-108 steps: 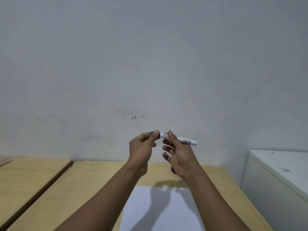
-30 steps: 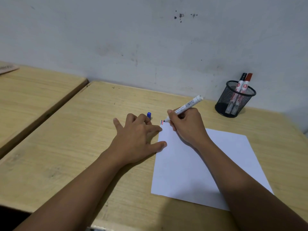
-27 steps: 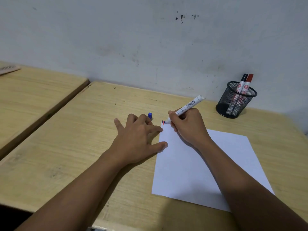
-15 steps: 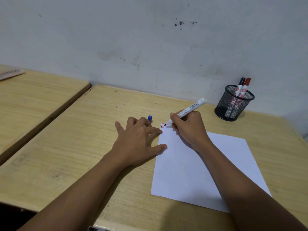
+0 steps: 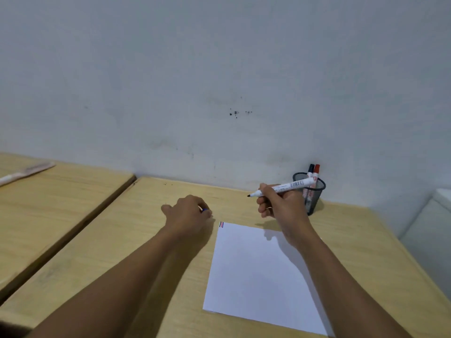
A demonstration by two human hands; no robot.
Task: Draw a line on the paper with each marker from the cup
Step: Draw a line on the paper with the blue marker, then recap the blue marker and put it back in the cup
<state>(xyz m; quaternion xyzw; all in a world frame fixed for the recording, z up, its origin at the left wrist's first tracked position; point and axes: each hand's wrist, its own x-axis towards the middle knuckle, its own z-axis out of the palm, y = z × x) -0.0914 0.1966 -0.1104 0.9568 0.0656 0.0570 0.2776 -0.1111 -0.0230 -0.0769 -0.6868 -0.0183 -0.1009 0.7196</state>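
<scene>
Right hand [image 5: 280, 206] raised above the tabletop [image 5: 127, 240], fingers pinching an uncapped marker [image 5: 283, 188], tip pointing left. Left hand [image 5: 188, 213] resting on the wood just left of the paper [image 5: 258, 272], curled around what looks like a blue cap [image 5: 204, 210]. Short coloured lines [image 5: 221, 224] at the paper's far-left corner. Two markers [image 5: 314, 170] standing in the mesh cup [image 5: 313, 193] near the wall.

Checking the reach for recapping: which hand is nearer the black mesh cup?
Right hand, just left of the black mesh cup; left hand lies far left.
</scene>
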